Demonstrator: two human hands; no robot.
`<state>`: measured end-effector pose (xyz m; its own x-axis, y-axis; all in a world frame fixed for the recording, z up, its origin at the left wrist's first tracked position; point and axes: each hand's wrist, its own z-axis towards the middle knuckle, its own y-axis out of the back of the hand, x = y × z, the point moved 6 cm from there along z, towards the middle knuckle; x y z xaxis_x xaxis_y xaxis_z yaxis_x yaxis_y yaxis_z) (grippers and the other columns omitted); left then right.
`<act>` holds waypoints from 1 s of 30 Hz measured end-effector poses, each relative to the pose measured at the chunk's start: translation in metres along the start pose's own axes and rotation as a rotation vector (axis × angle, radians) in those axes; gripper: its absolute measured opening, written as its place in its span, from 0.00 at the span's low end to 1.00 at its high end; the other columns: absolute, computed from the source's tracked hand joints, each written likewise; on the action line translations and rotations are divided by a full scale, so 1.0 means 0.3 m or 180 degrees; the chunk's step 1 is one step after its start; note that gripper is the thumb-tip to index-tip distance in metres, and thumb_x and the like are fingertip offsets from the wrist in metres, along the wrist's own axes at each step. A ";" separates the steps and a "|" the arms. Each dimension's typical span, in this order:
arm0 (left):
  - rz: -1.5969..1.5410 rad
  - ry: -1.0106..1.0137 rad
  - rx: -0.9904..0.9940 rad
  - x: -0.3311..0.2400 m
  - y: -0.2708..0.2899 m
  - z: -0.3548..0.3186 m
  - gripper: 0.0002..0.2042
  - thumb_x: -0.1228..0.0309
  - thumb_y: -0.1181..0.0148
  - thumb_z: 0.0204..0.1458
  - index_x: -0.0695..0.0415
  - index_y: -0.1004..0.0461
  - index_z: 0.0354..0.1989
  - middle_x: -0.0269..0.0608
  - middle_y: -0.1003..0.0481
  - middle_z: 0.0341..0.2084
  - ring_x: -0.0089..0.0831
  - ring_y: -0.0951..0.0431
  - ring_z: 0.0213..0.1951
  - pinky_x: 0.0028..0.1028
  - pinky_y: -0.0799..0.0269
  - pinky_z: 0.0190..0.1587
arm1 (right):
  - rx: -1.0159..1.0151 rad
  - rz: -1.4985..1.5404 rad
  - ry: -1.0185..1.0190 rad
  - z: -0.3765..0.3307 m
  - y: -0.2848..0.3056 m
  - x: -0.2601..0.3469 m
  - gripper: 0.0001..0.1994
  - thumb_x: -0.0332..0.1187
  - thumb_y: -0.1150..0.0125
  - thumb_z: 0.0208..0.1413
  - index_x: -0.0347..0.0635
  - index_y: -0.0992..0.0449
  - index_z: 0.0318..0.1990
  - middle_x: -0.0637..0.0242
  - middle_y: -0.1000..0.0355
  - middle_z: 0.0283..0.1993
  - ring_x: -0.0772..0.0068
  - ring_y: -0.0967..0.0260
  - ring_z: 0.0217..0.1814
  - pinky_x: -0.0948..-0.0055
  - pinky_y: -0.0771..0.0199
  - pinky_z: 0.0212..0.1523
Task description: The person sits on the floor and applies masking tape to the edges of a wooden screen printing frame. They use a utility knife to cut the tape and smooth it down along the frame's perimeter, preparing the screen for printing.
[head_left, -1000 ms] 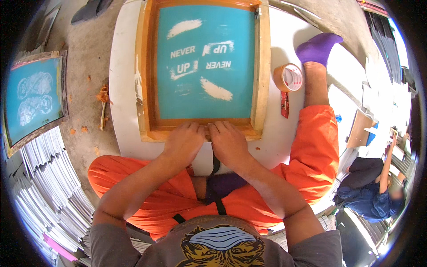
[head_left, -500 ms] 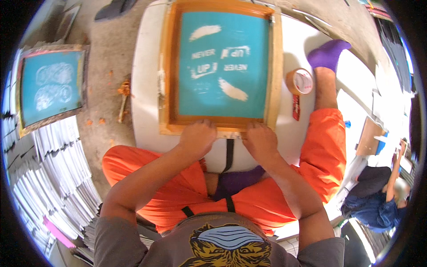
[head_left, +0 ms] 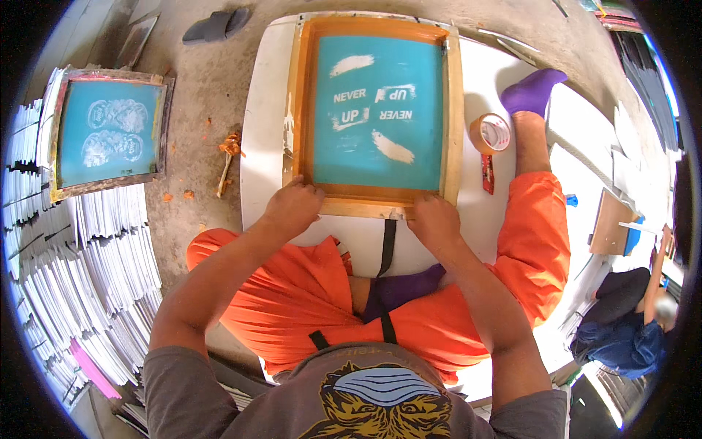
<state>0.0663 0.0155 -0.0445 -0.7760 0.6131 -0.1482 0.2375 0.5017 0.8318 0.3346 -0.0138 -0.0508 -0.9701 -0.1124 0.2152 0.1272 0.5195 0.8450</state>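
Note:
A silk-screen printing frame lies on the white board in front of me. Its wooden sides carry brown tape around a teal mesh that shows pale lettering and two whitish smears. At the near left corner, my left hand has its fingers curled over the wood. My right hand grips the near edge toward the right corner, fingers bent over it. A black strap runs from the near edge toward my lap, between the hands.
A tape roll and a small red packet lie right of the frame, beside my purple-socked foot. Another teal screen rests on stacked white sheets at left. A dark slipper is on the floor. Someone sits at far right.
My left hand has slid left along the near edge to the frame's corner. My right hand stays on the same edge. The whole view has shifted slightly.

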 end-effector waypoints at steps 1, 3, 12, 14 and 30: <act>0.0055 -0.0030 -0.0063 0.000 -0.003 -0.003 0.21 0.59 0.26 0.49 0.62 0.22 0.45 0.46 0.18 0.36 0.41 0.16 0.46 0.39 0.38 0.73 | 0.0031 0.0035 -0.0033 -0.002 -0.004 -0.005 0.18 0.36 0.25 0.46 0.37 0.21 0.42 0.52 0.20 0.45 0.49 0.21 0.51 0.54 0.19 0.51; -0.0061 -0.0052 -0.0443 0.005 -0.016 -0.025 0.21 0.60 0.27 0.50 0.62 0.23 0.45 0.45 0.18 0.35 0.40 0.16 0.46 0.40 0.42 0.75 | -0.0107 0.0024 0.0032 -0.013 -0.021 -0.013 0.21 0.36 0.24 0.46 0.37 0.22 0.45 0.52 0.21 0.47 0.50 0.22 0.53 0.55 0.21 0.54; 0.0108 -0.0224 -0.1386 0.000 -0.090 -0.094 0.25 0.60 0.37 0.60 0.64 0.28 0.61 0.48 0.20 0.48 0.39 0.21 0.56 0.40 0.43 0.76 | -0.1505 -0.0291 0.0672 -0.099 -0.091 -0.031 0.31 0.40 0.31 0.54 0.41 0.28 0.65 0.57 0.25 0.63 0.56 0.28 0.65 0.57 0.29 0.67; 0.0332 -0.0207 -0.1438 -0.005 -0.108 -0.102 0.26 0.60 0.41 0.63 0.65 0.31 0.65 0.50 0.22 0.54 0.38 0.23 0.60 0.40 0.43 0.76 | -0.1637 -0.0279 0.0739 -0.105 -0.098 -0.033 0.32 0.38 0.32 0.55 0.42 0.30 0.69 0.56 0.26 0.66 0.56 0.29 0.68 0.58 0.30 0.69; 0.0798 -0.0165 -0.1036 0.029 -0.165 -0.252 0.30 0.59 0.49 0.69 0.58 0.44 0.76 0.43 0.45 0.77 0.39 0.47 0.78 0.40 0.56 0.80 | -0.2037 -0.0390 0.0935 -0.128 -0.159 -0.060 0.31 0.35 0.40 0.63 0.43 0.36 0.73 0.57 0.32 0.72 0.53 0.36 0.75 0.58 0.36 0.75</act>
<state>0.0037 -0.0500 -0.0464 -0.6852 0.7258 0.0607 0.2117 0.1188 0.9701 0.3540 -0.0690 -0.0763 -0.9009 -0.4083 0.1472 0.2047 -0.1005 0.9737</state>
